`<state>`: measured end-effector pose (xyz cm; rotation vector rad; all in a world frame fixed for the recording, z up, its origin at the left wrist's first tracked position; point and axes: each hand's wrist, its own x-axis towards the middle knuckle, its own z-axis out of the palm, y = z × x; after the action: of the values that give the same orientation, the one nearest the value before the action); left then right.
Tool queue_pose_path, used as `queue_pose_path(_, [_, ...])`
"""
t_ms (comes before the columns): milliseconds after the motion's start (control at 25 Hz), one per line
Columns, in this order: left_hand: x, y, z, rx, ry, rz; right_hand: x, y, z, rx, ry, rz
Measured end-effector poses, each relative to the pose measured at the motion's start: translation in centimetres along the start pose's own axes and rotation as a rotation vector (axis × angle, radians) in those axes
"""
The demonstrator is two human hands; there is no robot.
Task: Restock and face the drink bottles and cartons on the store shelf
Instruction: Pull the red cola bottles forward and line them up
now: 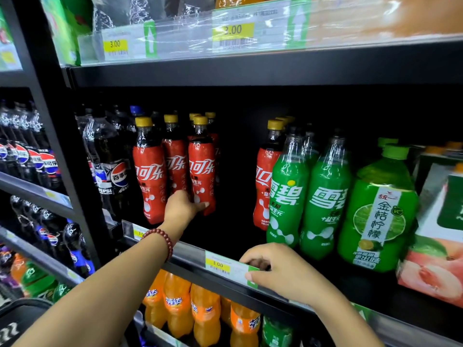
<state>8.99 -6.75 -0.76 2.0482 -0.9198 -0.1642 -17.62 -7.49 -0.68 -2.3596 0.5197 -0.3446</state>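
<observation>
My left hand (182, 207) reaches into the middle shelf and grips the lower part of a red cola bottle (202, 169) with a yellow cap. Two more red cola bottles (149, 171) stand to its left. A dark gap separates them from another red cola bottle (263, 186) on the right. My right hand (283, 270) grips the shelf's front rail (190, 256) at a yellow price tag (217, 266), fingers curled over the edge.
Green soda bottles (325, 196) and a large green lime drink (378, 209) stand right of the gap, then peach cartons (433, 246). Black Pepsi bottles (110, 166) fill the left. Orange soda bottles (180, 306) sit on the shelf below. The upper shelf edge (250, 68) hangs overhead.
</observation>
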Motion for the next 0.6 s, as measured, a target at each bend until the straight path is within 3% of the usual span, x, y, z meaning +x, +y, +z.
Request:
queue_pose_path(240, [-0.3,0.5,0.3,0.069,0.061,0.054,2.4,-1.4,1.6,-0.192,-0.019,-0.054])
queue_pose_path(600, [1.6,0.9,1.3,0.238,0.090,0.130,2.9,-0.9,1.7,-0.118,0.014,-0.098])
